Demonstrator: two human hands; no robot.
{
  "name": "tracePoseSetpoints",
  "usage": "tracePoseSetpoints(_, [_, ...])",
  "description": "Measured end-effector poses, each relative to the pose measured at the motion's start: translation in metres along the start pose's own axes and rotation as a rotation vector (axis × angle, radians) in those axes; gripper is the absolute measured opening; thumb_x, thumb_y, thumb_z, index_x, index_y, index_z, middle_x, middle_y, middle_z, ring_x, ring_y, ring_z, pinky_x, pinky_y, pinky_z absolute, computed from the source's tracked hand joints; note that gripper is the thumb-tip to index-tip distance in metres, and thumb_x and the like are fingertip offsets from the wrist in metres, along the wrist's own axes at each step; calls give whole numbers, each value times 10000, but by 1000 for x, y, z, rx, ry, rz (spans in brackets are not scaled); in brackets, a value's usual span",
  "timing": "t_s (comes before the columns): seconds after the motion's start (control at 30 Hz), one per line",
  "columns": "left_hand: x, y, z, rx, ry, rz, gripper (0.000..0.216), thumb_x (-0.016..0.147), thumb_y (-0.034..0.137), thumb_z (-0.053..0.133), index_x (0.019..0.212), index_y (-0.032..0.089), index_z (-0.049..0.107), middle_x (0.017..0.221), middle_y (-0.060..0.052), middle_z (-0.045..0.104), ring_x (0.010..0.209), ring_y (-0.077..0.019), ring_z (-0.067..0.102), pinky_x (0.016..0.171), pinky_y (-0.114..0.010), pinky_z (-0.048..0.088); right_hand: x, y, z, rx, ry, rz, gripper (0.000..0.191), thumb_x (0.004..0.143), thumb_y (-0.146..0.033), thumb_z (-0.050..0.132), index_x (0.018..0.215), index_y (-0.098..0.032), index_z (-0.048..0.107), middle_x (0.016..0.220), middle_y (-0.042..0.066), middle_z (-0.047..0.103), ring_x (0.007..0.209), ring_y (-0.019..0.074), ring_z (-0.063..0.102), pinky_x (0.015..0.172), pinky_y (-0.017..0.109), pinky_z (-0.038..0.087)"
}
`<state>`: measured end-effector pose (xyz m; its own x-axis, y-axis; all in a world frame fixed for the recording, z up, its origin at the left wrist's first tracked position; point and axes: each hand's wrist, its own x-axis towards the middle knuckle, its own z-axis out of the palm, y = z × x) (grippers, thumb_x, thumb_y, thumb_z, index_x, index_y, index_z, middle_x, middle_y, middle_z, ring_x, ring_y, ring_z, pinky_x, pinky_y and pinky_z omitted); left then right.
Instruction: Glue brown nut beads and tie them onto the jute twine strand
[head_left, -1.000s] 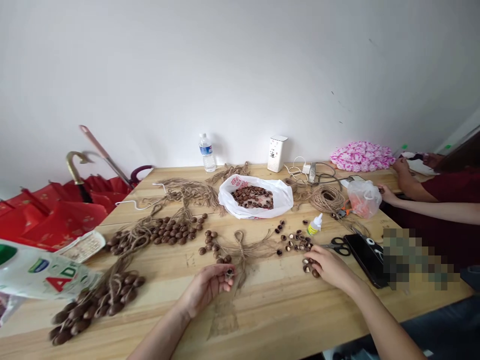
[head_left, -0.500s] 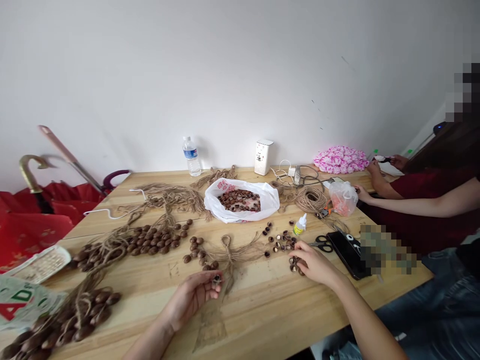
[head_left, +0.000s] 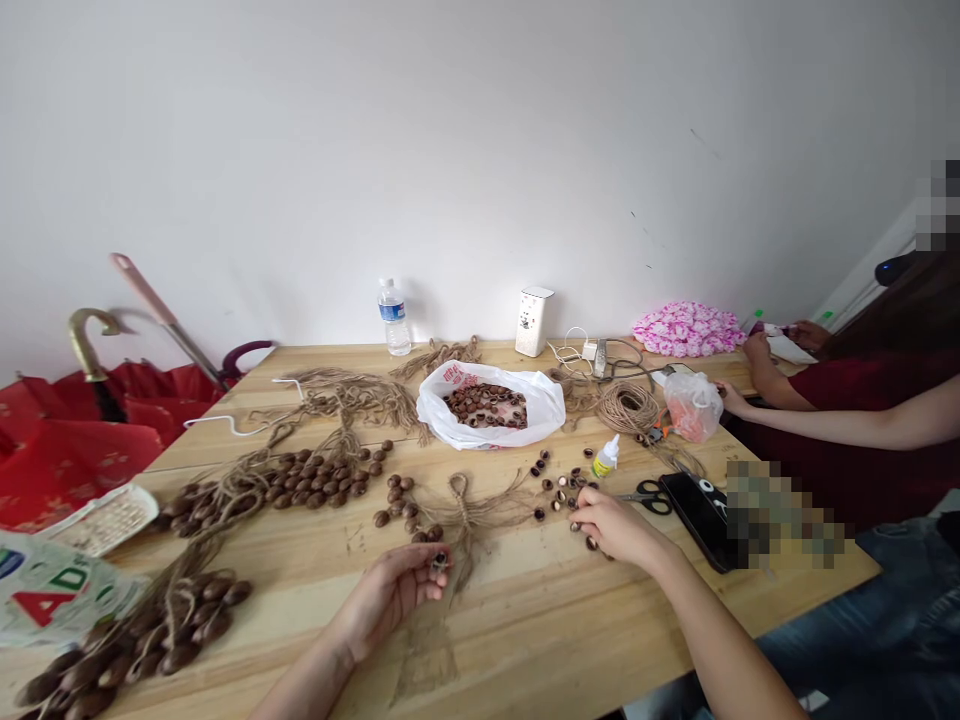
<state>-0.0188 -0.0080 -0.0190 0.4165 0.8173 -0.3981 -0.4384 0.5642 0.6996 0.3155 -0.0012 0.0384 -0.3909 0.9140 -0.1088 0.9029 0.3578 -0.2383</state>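
Note:
My left hand (head_left: 394, 592) lies palm up on the wooden table (head_left: 525, 620), its fingertips pinched on a small brown nut shell (head_left: 439, 566) at the end of a jute twine bundle (head_left: 469, 505). My right hand (head_left: 611, 525) rests palm down, fingers curled over loose nut shell halves (head_left: 559, 488) scattered on the table; what is under the fingers is hidden. A small glue bottle (head_left: 604, 457) and black scissors (head_left: 646, 495) lie just beyond my right hand.
A white plastic bag of shells (head_left: 491, 405), twine strands strung with shells (head_left: 300, 480), a twine coil (head_left: 628, 405), a water bottle (head_left: 393, 318), a white box (head_left: 533, 321) and a black phone (head_left: 701, 505) are on the table. Another person's arms (head_left: 825, 420) work at the right. Red umbrellas (head_left: 75, 430) lie left.
My right hand has drawn slightly left among the loose shells. My left hand keeps its pinch on the shell. The view has shifted a little.

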Motion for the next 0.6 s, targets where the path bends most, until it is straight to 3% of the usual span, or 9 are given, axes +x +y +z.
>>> tracePoseSetpoints(0.1, [1,-1,-1,-1,-2,-5,179,708,191,647,827,69,703,798,-112,687,658,-162,616,607,-265,486,6,0,-5,28,43,17,331,804,-46,438,940,-230,678,917,39,597,769,156,581,683,235,416])
tracePoseSetpoints(0.23, [1,-3,-2,-7,-5,-4,176,716,186,642,829,66,701,794,-113,684,653,-160,616,602,-262,487,20,-2,-7,43,181,46,280,810,-65,468,961,-196,663,945,54,611,841,174,579,738,250,421])
tracePoseSetpoints(0.5, [0,-1,1,-18,-4,-10,163,720,176,639,819,64,704,754,-100,678,644,-162,613,593,-256,488,44,-8,-12,15,280,85,282,797,-47,471,976,-173,649,957,79,624,883,191,568,761,267,421])
tracePoseSetpoints(0.6, [0,0,2,-23,2,-4,176,716,187,646,823,61,706,772,-105,679,646,-161,611,594,-256,488,52,-10,-12,64,421,48,245,808,-73,474,959,-169,642,932,80,657,891,204,574,778,277,423])
